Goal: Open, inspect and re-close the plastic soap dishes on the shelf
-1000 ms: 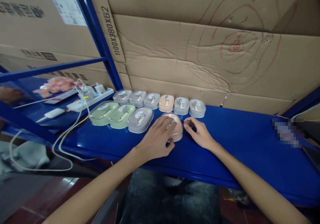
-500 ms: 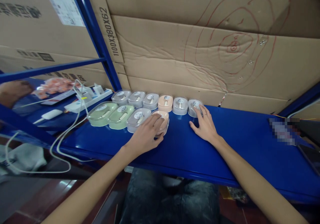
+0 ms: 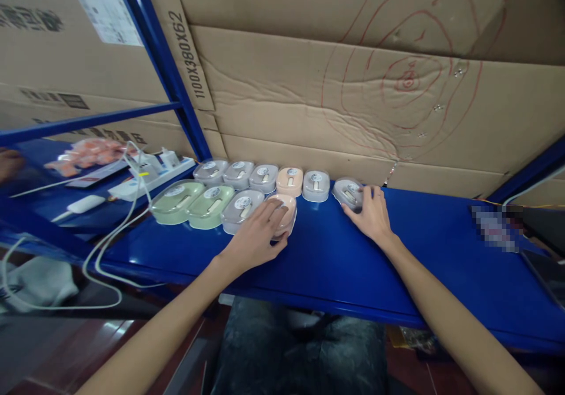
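Two rows of small lidded boxes with round stickers stand on the blue shelf (image 3: 441,254). My left hand (image 3: 258,230) is closed over a peach box (image 3: 289,212) at the right end of the front row, its fingers covering part of the lid. Beside that box are a grey box (image 3: 238,209) and two green boxes, one of them a green box (image 3: 207,206). My right hand (image 3: 371,213) grips the right side of a grey box (image 3: 346,192), which sits tilted at the end of the back row. A gap separates it from the neighbouring grey box (image 3: 316,186).
Cardboard (image 3: 273,89) with red rings drawn on it stands behind the shelf. To the left are a power strip (image 3: 154,183), white cables, orange items in plastic bags (image 3: 92,150), and another person's hand (image 3: 9,164). A pixelated object (image 3: 494,227) lies at right.
My right hand has closed around the end grey box, which has turned and shifted away from its neighbour. My left hand stays on the peach box. The other person's hand has moved left.
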Action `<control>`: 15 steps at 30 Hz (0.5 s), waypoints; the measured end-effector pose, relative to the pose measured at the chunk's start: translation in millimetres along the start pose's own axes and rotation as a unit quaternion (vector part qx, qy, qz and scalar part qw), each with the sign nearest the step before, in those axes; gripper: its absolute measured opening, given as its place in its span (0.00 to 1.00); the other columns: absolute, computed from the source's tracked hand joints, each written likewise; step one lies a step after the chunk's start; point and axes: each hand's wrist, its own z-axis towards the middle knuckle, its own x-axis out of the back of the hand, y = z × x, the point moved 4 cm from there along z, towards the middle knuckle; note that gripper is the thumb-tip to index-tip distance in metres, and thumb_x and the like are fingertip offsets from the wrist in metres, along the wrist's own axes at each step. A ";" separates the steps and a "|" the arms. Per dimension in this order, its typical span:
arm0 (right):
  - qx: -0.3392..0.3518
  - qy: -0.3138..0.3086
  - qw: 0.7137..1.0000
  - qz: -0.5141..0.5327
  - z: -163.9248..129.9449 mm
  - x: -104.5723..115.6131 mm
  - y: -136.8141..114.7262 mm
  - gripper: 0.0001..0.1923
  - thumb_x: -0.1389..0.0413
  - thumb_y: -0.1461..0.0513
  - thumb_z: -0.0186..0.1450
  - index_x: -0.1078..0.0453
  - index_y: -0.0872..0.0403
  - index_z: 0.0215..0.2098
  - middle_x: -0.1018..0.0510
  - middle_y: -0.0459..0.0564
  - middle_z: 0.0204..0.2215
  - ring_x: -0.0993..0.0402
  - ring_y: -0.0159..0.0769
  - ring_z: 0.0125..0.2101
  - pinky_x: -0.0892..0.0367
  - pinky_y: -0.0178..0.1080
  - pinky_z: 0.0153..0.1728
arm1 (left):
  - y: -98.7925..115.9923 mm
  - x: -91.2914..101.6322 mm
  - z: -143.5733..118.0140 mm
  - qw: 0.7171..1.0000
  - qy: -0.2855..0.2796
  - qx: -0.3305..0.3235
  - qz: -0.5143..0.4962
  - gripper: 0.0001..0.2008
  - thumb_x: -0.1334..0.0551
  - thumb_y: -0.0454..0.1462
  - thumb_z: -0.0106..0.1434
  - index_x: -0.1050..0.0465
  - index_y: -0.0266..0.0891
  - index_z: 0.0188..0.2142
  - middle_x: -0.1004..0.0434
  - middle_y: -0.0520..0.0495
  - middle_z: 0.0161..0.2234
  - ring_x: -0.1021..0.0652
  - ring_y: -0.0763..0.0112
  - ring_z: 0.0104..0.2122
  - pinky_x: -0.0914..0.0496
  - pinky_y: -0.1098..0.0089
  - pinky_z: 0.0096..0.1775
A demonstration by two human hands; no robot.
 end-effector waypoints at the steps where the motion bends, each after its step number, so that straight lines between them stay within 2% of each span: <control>1: -0.009 -0.011 1.000 0.003 0.5 -1.1 4.1 0.35 0.39 0.43 0.67 0.33 0.58 0.61 0.31 0.73 0.61 0.31 0.71 0.60 0.30 0.67 0.59 | 0.7 0.5 0.9 1.000 0.002 -0.001 0.003 0.24 0.37 0.38 0.71 0.36 0.37 0.64 0.30 0.30 0.65 0.30 0.39 0.69 0.30 0.41 0.67; 3: -0.026 -0.047 0.998 0.019 1.6 -4.6 12.6 0.39 0.39 0.43 0.68 0.37 0.57 0.67 0.33 0.73 0.65 0.29 0.71 0.61 0.29 0.66 0.58 | 4.1 2.7 5.3 1.000 0.002 0.000 0.007 0.25 0.36 0.41 0.72 0.36 0.37 0.65 0.30 0.29 0.65 0.30 0.38 0.69 0.31 0.40 0.68; 6: -0.025 -0.094 0.994 0.056 5.3 -6.5 25.3 0.38 0.40 0.44 0.68 0.39 0.54 0.69 0.30 0.69 0.64 0.26 0.67 0.59 0.27 0.64 0.58 | 15.2 8.4 19.6 1.000 0.003 0.001 -0.007 0.26 0.36 0.45 0.73 0.35 0.37 0.64 0.30 0.30 0.65 0.30 0.40 0.69 0.34 0.39 0.70; 10: 0.062 -0.123 0.983 0.122 11.8 1.4 41.9 0.39 0.34 0.49 0.62 0.37 0.51 0.66 0.26 0.63 0.61 0.27 0.62 0.62 0.31 0.61 0.64 | 36.4 11.4 49.5 0.997 0.009 -0.007 -0.072 0.25 0.36 0.47 0.74 0.35 0.39 0.65 0.31 0.33 0.66 0.32 0.45 0.70 0.34 0.44 0.70; 12: 0.091 -0.148 0.975 0.140 13.1 6.9 50.9 0.43 0.32 0.52 0.58 0.38 0.52 0.68 0.26 0.63 0.63 0.28 0.63 0.64 0.33 0.62 0.66 | 45.5 5.6 66.1 0.993 -0.003 -0.008 -0.117 0.27 0.36 0.48 0.74 0.36 0.41 0.67 0.33 0.34 0.68 0.33 0.46 0.71 0.35 0.46 0.71; 15: 0.105 -0.199 0.961 0.160 12.2 15.2 57.5 0.48 0.30 0.55 0.55 0.40 0.52 0.71 0.29 0.64 0.66 0.29 0.63 0.65 0.35 0.63 0.67 | 54.7 -13.0 87.4 0.981 -0.054 -0.004 -0.185 0.34 0.33 0.48 0.71 0.40 0.42 0.71 0.37 0.34 0.71 0.37 0.44 0.74 0.37 0.45 0.72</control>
